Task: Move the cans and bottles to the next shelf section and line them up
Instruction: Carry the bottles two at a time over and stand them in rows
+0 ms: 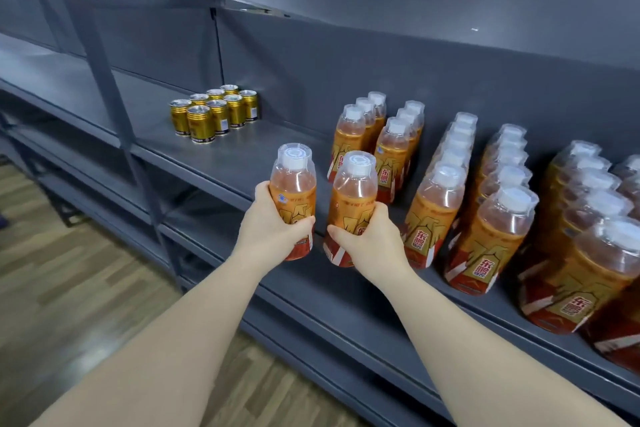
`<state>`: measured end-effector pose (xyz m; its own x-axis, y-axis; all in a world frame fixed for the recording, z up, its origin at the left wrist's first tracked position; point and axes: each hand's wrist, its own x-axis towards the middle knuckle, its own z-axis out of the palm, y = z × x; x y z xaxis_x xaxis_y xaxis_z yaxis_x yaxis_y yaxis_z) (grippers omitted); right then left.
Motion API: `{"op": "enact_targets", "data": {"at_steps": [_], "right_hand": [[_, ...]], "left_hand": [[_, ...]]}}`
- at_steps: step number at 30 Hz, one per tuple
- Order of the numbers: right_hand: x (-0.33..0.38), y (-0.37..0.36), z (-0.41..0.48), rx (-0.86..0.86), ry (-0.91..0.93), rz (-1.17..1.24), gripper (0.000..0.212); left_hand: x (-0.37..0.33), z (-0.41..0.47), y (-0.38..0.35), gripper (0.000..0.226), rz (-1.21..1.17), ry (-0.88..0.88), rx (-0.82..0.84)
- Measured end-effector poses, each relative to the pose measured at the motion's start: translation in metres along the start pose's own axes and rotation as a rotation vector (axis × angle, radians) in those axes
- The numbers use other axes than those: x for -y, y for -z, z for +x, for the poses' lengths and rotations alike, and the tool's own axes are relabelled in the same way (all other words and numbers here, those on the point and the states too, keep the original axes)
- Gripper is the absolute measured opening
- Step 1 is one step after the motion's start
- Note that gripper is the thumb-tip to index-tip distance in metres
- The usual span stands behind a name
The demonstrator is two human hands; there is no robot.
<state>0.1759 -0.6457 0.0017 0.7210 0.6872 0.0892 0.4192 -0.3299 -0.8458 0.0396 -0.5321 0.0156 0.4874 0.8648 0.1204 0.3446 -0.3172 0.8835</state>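
My left hand (272, 227) grips an orange drink bottle (293, 184) with a white cap, held upright in front of the grey shelf (242, 156). My right hand (367, 236) grips a second orange bottle (353, 191) just beside it. Two short rows of the same bottles (377, 142) stand on the shelf behind them. Several longer rows of bottles (485, 204) fill the shelf to the right. A block of gold cans (214, 111) stands in two rows further left on the same shelf.
A grey upright post (114, 107) stands at the shelf front on the left. Lower grey shelves (311, 315) run beneath my arms. Wood-pattern floor (69, 288) lies at the lower left. A grey back panel (415, 73) closes the shelf behind.
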Motion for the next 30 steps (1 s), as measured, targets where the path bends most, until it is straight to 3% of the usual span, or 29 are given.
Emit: {"op": "enact_targets", "data": {"at_steps": [10, 23, 30], "right_hand": [[0.013, -0.032, 0.041, -0.19, -0.105, -0.014, 0.061], [0.0, -0.02, 0.096, -0.363, -0.203, 0.028, 0.062], [0.003, -0.025, 0.1, -0.471, -0.262, -0.022, 0.05]], "left_hand": [[0.015, 0.074, -0.002, 0.073, -0.037, -0.074, 0.129], [0.007, 0.142, -0.034, 0.078, -0.023, -0.068, 0.249], [0.009, 0.172, -0.056, 0.073, -0.083, -0.151, 0.416]]}}
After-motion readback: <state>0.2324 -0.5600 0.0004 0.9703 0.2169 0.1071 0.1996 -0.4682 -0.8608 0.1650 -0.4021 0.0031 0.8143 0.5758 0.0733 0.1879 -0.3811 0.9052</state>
